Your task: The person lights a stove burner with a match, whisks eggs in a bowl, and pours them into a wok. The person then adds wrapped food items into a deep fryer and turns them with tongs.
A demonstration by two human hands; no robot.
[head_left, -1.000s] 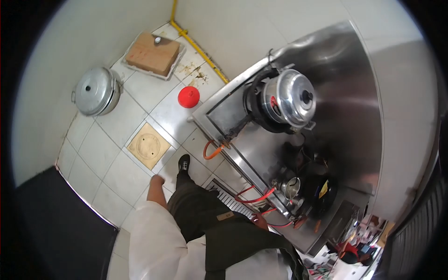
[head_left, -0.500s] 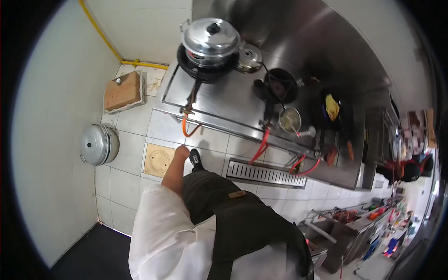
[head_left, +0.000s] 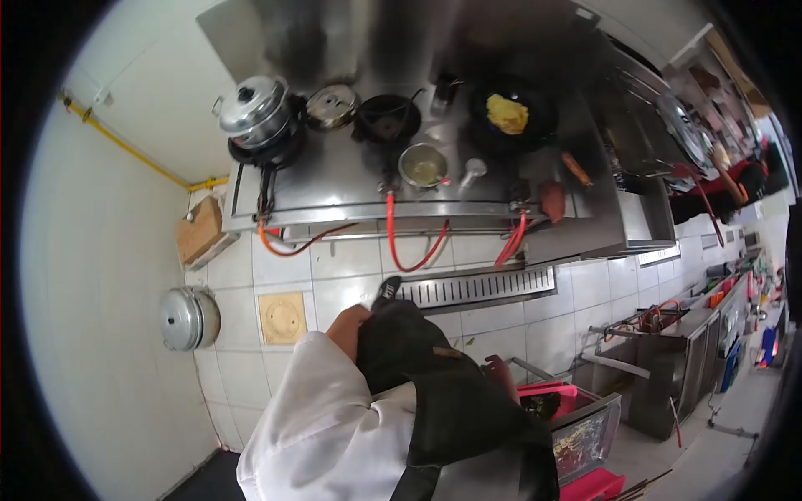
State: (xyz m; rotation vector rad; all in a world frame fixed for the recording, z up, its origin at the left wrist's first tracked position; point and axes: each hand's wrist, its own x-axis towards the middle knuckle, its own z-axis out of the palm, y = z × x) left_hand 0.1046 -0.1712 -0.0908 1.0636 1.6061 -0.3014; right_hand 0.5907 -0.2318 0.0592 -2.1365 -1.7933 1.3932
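My left hand [head_left: 349, 322] hangs beside my thigh below a white sleeve, nearest the dark apron [head_left: 418, 351]. Its fingers are mostly hidden by its own back, and nothing shows in it. My right hand [head_left: 499, 374] hangs on the other side of the apron, partly covered by it. Its fingers look loosely apart, with nothing visible in them. Both hands are away from the steel stove [head_left: 334, 188] in front of me. On that stove, cooked egg [head_left: 507, 114] lies in a dark wok [head_left: 535, 138]. A small pot [head_left: 423, 165] with pale liquid stands near the front edge.
A lidded steel pot [head_left: 251, 113] sits on the left burner beside a round lid [head_left: 332, 106]. Red hoses [head_left: 390, 230] hang from the stove front. A floor drain grate [head_left: 476, 288] runs below. Another person [head_left: 735, 184] stands far right. A bin [head_left: 589, 434] is beside my right side.
My view has turned to the right, so the stove now lies squarely ahead and the wok sits further left. My right hand and the bin have come into view.
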